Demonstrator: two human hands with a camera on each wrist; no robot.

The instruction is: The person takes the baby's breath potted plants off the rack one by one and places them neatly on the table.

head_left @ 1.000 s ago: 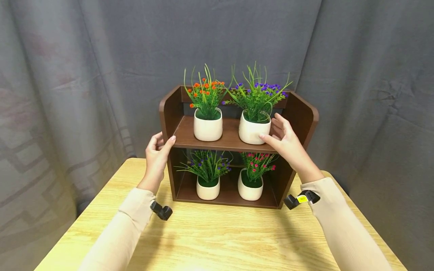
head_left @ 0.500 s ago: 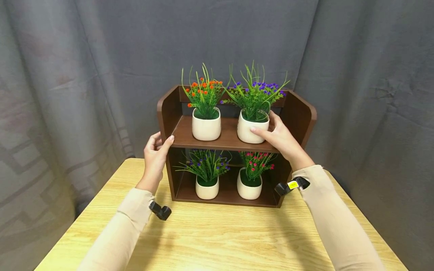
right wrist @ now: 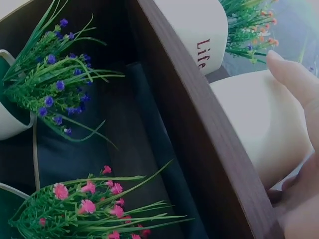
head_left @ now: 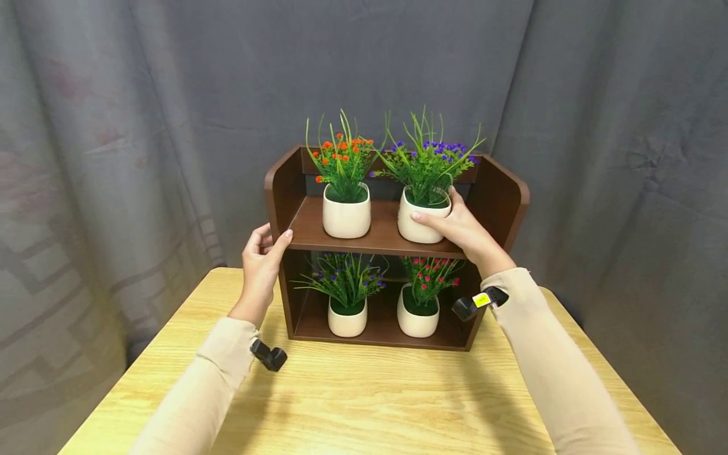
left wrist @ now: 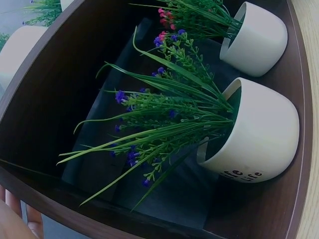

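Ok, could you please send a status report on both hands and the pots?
Right hand gripping upper purple-flowered pot. Left hand holding shelf by its left side. Gripped pot upright, upper level. Orange-flowered pot beside it, pots apart.

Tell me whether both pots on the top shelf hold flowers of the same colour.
No, the left pot holds orange flowers while the right pot holds purple flowers.

the pot (head_left: 418, 234) in the right hand (head_left: 469, 235) looks like smooth, faintly glossy ceramic from here; under that grip, a satiny wood shelf (head_left: 382, 221); behind, matt cloth curtain (head_left: 364, 63); below, grained wood tabletop (head_left: 364, 395).
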